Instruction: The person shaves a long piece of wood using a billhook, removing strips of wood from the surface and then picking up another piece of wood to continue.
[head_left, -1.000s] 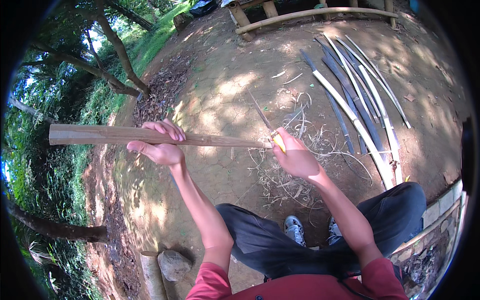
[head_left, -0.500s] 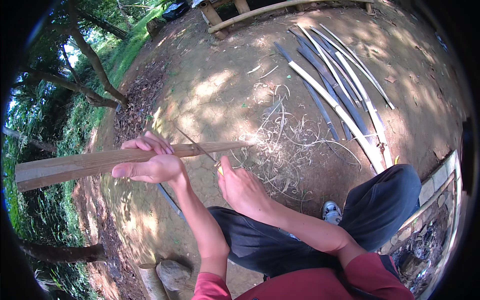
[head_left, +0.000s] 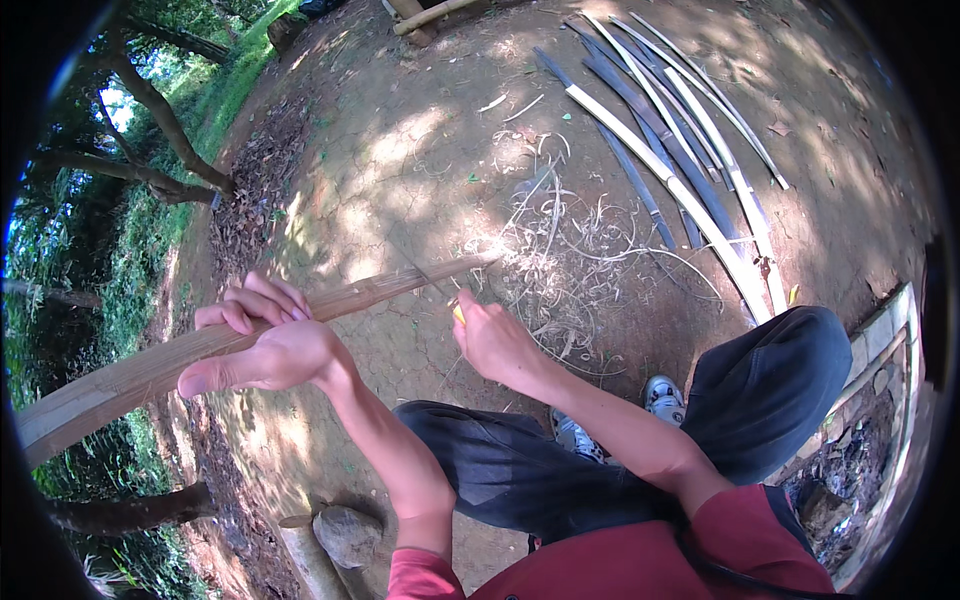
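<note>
As seen from the head camera looking down, two bare hands work at one long wooden pole (head_left: 370,292) to the left of a tangle of pale curled shavings (head_left: 572,262) on bare earth. The pole slants up toward the shavings, its narrow tip overlapping their left edge in view; whether it touches them or the ground, I cannot tell. Its broad end runs off toward the rim, farthest from the shavings.

The left hand (head_left: 265,340) holds the pole, four fingers curled over the far side and thumb stretched along the near side. Closer to the shavings, the right hand (head_left: 497,340) is closed around one yellow-handled knife (head_left: 459,314), the thin blade crossing the pole; actual contact is hard to tell.

Right of the shavings lies a fan of long strips (head_left: 645,155), pale and dark, roughly nine; they overlap, so the count is uncertain. Two loose slivers (head_left: 524,108) lie above the shavings. Below them are two shoes (head_left: 664,398) and two bent, dark-trousered legs. Far below and left sit one stone (head_left: 347,537) and one log (head_left: 312,560), side by side.

Open soil spreads above and left of the shavings, bordered by leaf litter and trees. Well to their lower right, a brick-edged enclosure (head_left: 875,345) contains dark debris.
</note>
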